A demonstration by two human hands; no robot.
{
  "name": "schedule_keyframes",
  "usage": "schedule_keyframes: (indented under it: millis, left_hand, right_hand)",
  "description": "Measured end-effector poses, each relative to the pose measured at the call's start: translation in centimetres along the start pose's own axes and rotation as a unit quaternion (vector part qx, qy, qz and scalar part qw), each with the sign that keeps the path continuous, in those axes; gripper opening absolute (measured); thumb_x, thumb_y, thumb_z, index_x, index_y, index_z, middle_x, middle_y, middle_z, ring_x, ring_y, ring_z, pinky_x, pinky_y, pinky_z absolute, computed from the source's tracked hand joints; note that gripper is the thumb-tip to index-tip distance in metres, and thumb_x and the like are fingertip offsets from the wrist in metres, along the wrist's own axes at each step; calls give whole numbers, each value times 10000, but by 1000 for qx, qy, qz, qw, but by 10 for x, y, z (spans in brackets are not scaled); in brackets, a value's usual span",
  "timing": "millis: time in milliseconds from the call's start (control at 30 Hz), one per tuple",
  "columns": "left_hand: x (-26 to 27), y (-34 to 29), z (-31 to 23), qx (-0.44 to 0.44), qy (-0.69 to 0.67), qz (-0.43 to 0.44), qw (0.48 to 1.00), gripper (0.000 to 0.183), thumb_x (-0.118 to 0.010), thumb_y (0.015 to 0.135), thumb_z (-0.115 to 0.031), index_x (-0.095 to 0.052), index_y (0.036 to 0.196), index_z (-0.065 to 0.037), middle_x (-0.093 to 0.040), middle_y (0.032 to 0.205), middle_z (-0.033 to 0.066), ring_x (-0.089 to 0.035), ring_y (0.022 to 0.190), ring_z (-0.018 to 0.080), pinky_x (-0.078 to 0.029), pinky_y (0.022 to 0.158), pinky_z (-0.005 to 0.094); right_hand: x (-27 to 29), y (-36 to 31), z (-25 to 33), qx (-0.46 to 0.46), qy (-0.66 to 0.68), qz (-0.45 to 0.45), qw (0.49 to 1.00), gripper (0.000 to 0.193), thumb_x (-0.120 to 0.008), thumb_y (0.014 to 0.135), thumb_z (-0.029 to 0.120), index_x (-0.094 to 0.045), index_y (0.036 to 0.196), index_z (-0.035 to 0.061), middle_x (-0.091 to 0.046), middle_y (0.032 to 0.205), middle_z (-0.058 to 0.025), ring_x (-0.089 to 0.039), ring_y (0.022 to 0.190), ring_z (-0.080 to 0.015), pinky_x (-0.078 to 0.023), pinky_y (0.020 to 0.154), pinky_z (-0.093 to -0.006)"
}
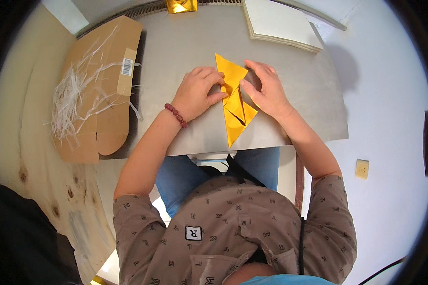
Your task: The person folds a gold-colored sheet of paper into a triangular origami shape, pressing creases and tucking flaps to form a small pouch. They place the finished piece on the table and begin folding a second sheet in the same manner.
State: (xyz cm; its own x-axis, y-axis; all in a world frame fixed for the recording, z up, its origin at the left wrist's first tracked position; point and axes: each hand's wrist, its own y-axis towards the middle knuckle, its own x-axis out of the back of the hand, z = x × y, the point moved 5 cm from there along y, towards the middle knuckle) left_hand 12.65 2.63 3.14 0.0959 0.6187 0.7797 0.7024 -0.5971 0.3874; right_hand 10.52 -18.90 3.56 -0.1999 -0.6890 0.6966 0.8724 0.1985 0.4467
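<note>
A sheet of folded gold paper [234, 76] lies upright in front of me on the grey table, with pointed ends near and far and overlapping flaps in its middle. A dark gap shows between the flaps of its nearer half. My left hand [200, 91], with a dark red bead bracelet [175, 115] at the wrist, has its curled fingers and thumb on the paper's left edge. At the paper's right side is my right hand [267, 91]; its thumb tip touches the middle fold, while the fingers are stretched out near the right corner.
On the left, an open cardboard box [110, 35] bears a tangle of white plastic strips [71, 102]. A stack of white sheets [283, 21] lies at the far right of the grey table [176, 42]. A shiny gold folded piece [181, 5] sits at the far edge.
</note>
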Motion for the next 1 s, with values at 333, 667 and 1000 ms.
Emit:
schedule_keyframes:
  millis: [333,667,1000]
  left_hand:
    - [-2,1,1,4,-2,8,1000,364,-831,884,-208,-707,1214,-115,-689,1303,126,-601,1290,350,-478,1101,463]
    - [-2,0,-1,-11,15,14,1000,400,-808,902,-211,-751,1288,-122,-690,1311,107,-597,1299,332,-474,1108,453]
    - [-5,-3,3,-7,25,13,1000,390,-793,924,-227,-761,1299,-125,-681,1340,95,-586,1316,324,-466,1118,456]
  right_hand:
    - [-16,11,-8,-97,182,21,978,515,-762,958,119,-619,1451,79,-687,1333,-111,-648,1222,-229,-505,1075,-365]
    - [12,14,1,8,-102,-11,995,222,-701,946,180,-738,1150,99,-726,1191,-100,-642,1138,-329,-484,1059,-459]
    - [-7,-6,13,116,-156,117,974,355,-618,1038,251,-686,1359,116,-676,1418,-51,-510,1444,-311,-217,1299,-569]
